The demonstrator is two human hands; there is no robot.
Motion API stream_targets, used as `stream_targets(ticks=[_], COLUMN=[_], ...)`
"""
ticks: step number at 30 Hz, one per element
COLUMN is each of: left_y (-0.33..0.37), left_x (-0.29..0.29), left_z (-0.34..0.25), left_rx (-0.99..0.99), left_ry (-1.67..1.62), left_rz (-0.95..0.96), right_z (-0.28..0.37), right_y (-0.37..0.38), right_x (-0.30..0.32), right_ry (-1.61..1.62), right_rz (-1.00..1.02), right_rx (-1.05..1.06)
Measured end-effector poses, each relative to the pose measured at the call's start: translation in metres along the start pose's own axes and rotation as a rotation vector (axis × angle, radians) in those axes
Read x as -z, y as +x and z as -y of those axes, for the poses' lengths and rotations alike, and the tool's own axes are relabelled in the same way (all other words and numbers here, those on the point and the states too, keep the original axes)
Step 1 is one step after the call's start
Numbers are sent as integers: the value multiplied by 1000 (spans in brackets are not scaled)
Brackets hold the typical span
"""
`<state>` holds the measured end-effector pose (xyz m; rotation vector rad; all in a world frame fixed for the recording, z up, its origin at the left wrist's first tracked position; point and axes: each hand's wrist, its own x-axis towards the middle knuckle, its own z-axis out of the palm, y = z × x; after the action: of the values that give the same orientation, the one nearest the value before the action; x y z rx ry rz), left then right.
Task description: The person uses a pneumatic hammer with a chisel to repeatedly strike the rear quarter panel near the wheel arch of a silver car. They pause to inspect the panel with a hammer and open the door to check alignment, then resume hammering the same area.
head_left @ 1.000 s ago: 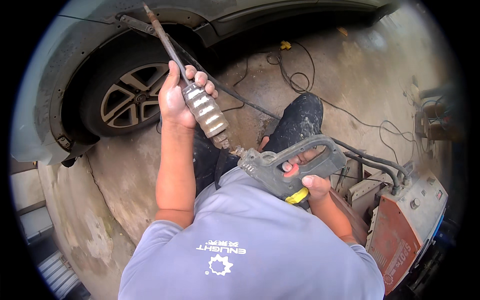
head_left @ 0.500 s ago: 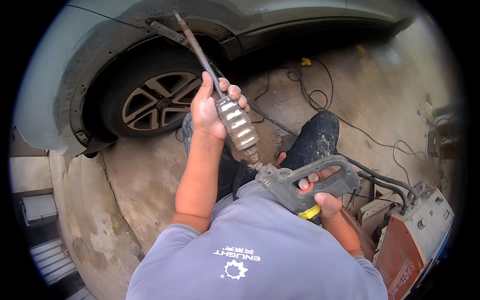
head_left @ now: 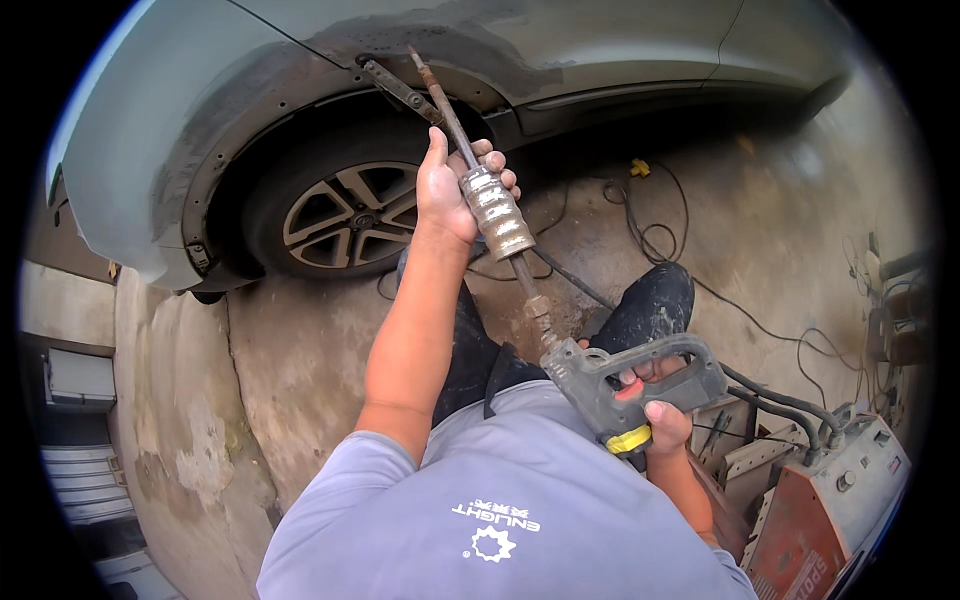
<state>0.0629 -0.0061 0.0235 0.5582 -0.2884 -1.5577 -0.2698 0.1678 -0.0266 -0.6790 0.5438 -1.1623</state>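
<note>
My left hand grips the grey sliding weight on a long rusty rod. The rod's far tip rests against the sanded panel of a pale car above the wheel arch. My right hand holds the grey pistol-style handle at the rod's near end, with a red trigger and a yellow cap below. Black cables run from the handle to the right.
A car wheel with an alloy rim sits under the arch. An orange machine stands at the lower right. Loose wires trail over the concrete floor. My dark shoe is beneath the tool. Steps lie at the left.
The view has shifted, bringing more of the car body in. My left hand has slid the weight up the rod, away from the handle. The right hand keeps its grip.
</note>
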Motion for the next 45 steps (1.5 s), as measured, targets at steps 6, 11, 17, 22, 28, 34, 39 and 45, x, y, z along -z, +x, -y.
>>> stream_targets(ticks=[6, 11, 17, 22, 28, 34, 39, 45], left_y=[2, -3, -43, -43, -28, -42, -43, -39], left_x=[7, 0, 0, 9, 48, 17, 20, 19], left_z=[-2, -2, 40, 36, 55, 40, 36, 30], left_rx=[7, 7, -34, 42, 58, -50, -65, -45], left_ry=[-13, -12, 74, 67, -442, 369, 400, 371], left_rz=[-20, 6, -99, -38, 538, -222, -240, -208], right_z=[-11, -5, -4, -6, -7, -1, -4, -5], right_y=[-1, -1, 3, 9, 10, 9, 12, 13], right_x=[11, -8, -5, -3, 8, -1, 5, 5], right_ry=[49, 1, 78, 49, 62, 41, 31, 51], right_rz=[136, 0, 77, 22, 11, -80, -24, -1], right_rx=[136, 80, 74, 60, -15, -16, -47, -14])
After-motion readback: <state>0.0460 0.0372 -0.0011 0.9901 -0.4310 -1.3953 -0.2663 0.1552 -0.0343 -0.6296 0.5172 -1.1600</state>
